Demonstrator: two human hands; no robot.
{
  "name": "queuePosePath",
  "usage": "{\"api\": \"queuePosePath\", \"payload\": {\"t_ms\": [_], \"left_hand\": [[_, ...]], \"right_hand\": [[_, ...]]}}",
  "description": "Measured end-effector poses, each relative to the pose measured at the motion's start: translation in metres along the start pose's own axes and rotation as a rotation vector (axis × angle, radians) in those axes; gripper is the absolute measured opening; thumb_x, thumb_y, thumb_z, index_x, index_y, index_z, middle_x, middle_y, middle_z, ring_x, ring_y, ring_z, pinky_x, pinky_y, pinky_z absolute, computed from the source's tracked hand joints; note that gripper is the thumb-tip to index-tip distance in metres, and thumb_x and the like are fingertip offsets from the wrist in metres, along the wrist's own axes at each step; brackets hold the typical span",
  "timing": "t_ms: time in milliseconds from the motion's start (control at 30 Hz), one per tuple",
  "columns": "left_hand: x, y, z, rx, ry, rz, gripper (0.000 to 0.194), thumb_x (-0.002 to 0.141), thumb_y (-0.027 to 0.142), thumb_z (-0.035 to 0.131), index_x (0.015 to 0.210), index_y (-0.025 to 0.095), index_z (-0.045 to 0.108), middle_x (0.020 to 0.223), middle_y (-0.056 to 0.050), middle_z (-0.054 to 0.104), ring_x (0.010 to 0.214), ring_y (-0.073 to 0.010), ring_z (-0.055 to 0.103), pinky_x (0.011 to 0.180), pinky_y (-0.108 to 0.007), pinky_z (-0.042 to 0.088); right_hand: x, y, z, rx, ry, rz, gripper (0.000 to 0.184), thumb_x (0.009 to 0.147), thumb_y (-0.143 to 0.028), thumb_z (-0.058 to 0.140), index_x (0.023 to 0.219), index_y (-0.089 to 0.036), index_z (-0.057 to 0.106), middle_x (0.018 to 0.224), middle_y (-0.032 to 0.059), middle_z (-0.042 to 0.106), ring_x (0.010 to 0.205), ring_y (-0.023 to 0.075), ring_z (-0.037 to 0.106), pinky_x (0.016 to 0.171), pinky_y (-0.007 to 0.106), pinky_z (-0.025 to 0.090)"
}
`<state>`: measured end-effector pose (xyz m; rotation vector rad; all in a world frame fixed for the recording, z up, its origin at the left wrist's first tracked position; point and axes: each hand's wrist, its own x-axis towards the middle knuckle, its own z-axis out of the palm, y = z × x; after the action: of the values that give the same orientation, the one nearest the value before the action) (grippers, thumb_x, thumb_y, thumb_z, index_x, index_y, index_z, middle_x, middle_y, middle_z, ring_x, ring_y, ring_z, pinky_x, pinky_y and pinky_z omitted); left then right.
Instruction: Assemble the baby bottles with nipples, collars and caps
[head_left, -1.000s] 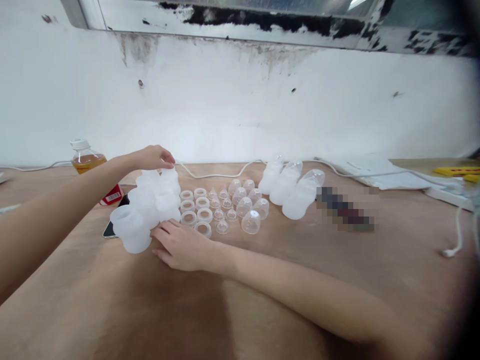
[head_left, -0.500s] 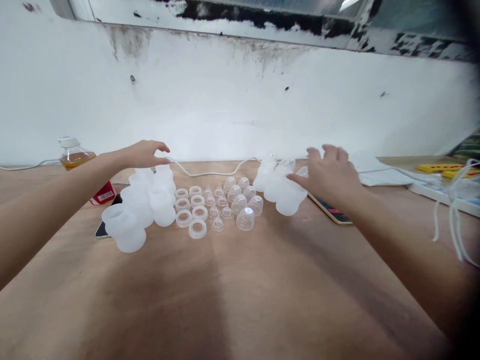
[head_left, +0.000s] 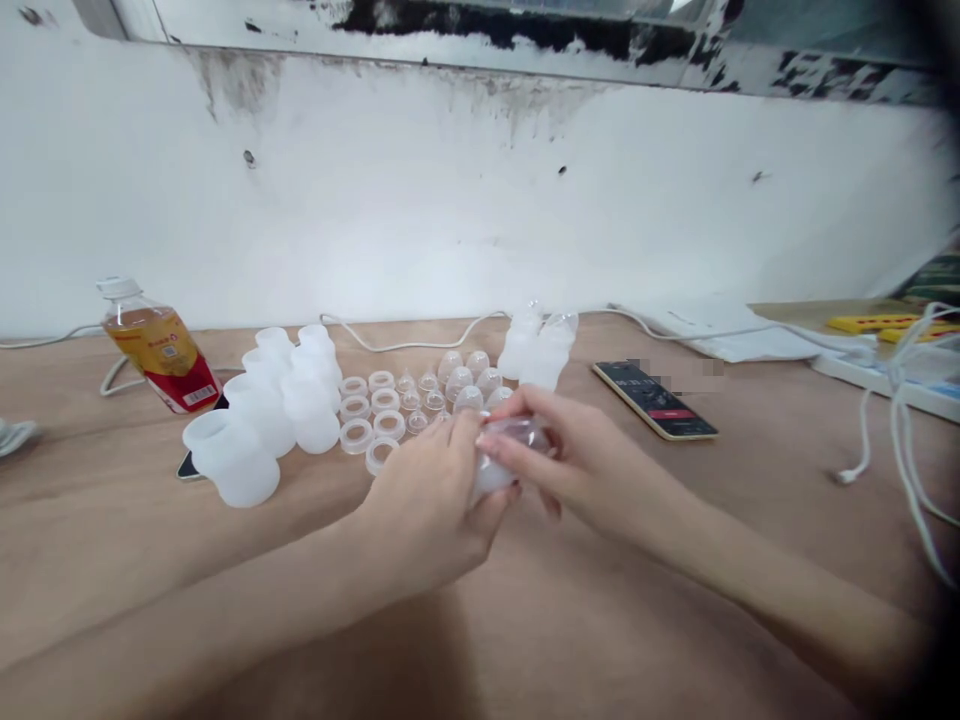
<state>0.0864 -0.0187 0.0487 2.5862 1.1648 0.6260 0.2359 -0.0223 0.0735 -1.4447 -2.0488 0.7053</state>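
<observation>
Both my hands meet in the middle of the wooden table (head_left: 600, 620) around one translucent baby bottle (head_left: 495, 470). My left hand (head_left: 427, 500) wraps the bottle's body from the left. My right hand (head_left: 577, 455) has its fingers closed on the clear cap end (head_left: 517, 432) of that bottle. Behind them lie rows of clear dome caps (head_left: 469, 375), small nipples (head_left: 420, 395) and white rings (head_left: 367, 420). Two more capped bottles (head_left: 536, 345) lie at the back.
A cluster of open translucent bottle bodies (head_left: 270, 410) stands at left, with a tea bottle (head_left: 157, 350) beside it. A phone (head_left: 654, 400) lies to the right. White cables (head_left: 892, 420), papers and yellow items sit at far right against the white wall.
My right hand lifted one bottle from the lying group and brought it toward me. My left hand left the standing bottle bodies and came in to grip it.
</observation>
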Motion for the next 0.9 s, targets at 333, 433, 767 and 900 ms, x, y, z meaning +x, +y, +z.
{"api": "queuePosePath", "payload": {"t_ms": [333,433,767,900], "left_hand": [[-0.022,-0.031,0.000,0.004,-0.179,-0.003,0.039,0.077,0.054,0.042,0.095,0.019,0.040,0.073,-0.002,0.060,0.055,-0.0179,0.056,0.043,-0.025,0.030],[-0.017,-0.031,-0.006,-0.056,-0.226,0.032,0.038,0.073,0.053,0.049,0.091,0.020,0.041,0.071,0.000,0.060,0.054,-0.0156,0.055,0.043,-0.024,0.030],[-0.005,-0.030,-0.016,-0.170,-0.344,0.132,0.038,0.069,0.048,0.058,0.096,0.024,0.045,0.077,0.001,0.060,0.064,-0.0171,0.056,0.053,-0.027,0.039],[-0.018,-0.057,-0.023,-0.204,-0.275,-0.049,0.034,0.072,0.046,0.055,0.098,0.026,0.046,0.085,0.001,0.058,0.075,-0.0177,0.055,0.064,-0.029,0.041]], "right_hand": [[0.001,0.026,0.034,0.369,-0.258,-0.027,0.023,0.077,-0.039,0.051,0.083,-0.018,0.043,0.064,-0.0033,0.052,0.047,0.0066,0.048,0.042,0.019,0.039],[-0.003,0.026,0.029,0.454,-0.274,-0.025,0.020,0.077,-0.034,0.054,0.084,-0.019,0.042,0.066,-0.0034,0.053,0.049,0.0065,0.051,0.045,0.019,0.042],[-0.020,0.044,0.002,0.382,-0.213,-0.102,0.019,0.078,-0.035,0.052,0.088,-0.019,0.047,0.068,-0.0014,0.051,0.045,0.0058,0.046,0.040,0.018,0.037],[-0.013,0.081,-0.017,0.073,0.054,-0.064,0.030,0.076,-0.041,0.052,0.097,-0.020,0.049,0.086,0.0054,0.055,0.055,0.0105,0.051,0.045,0.023,0.043]]}}
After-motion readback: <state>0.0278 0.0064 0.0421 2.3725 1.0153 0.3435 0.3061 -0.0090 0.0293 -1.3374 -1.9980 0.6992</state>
